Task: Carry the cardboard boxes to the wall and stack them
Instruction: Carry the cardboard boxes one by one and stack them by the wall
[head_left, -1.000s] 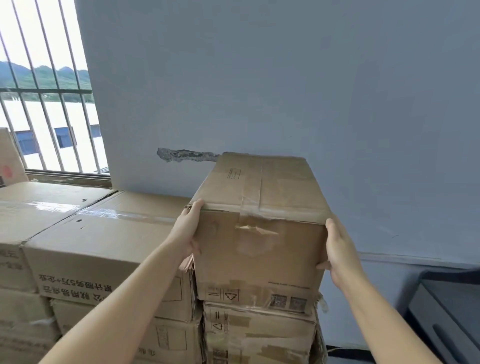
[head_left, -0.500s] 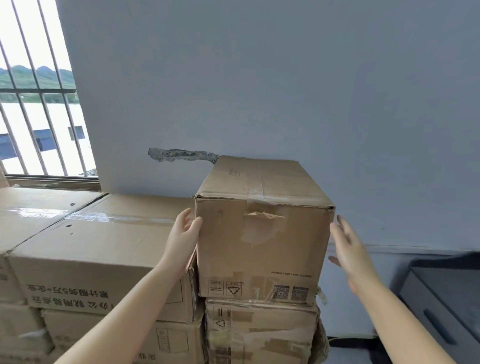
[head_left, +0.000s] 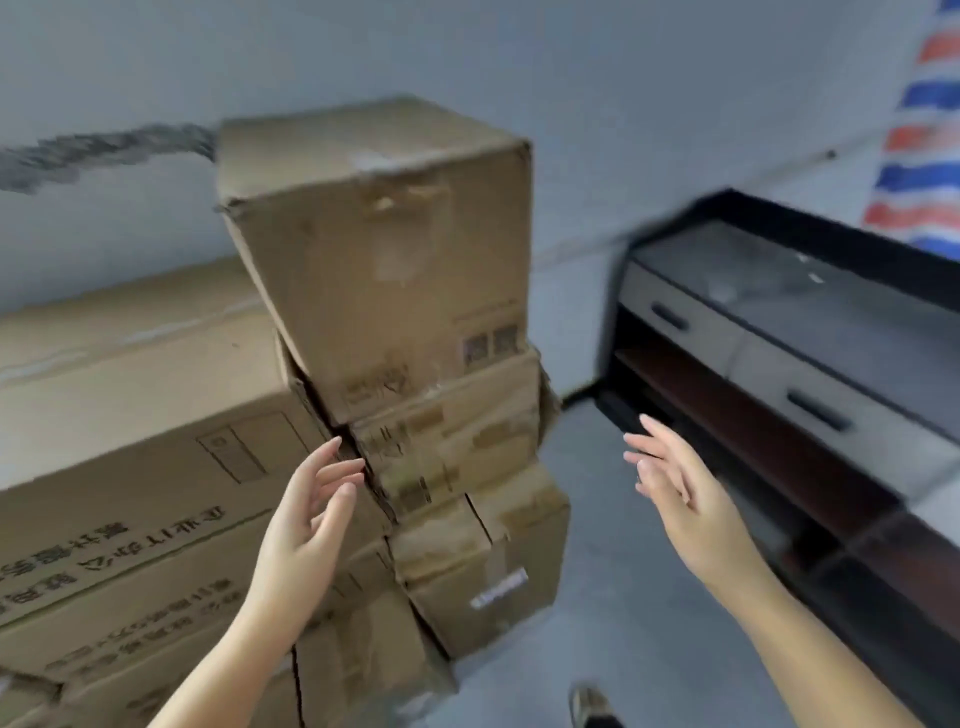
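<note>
Against the pale grey wall (head_left: 597, 78), the worn brown cardboard box with torn tape (head_left: 384, 260) is now left on top of the narrow stack of brown cartons (head_left: 467, 493), both palms having been withdrawn from its sides in the last second. The left hand (head_left: 306, 519) and right hand (head_left: 680, 499) are held empty, fingers spread, below it, so this placement is judged finished. Its long axis is run toward the wall, a short end faced outward.
</note>
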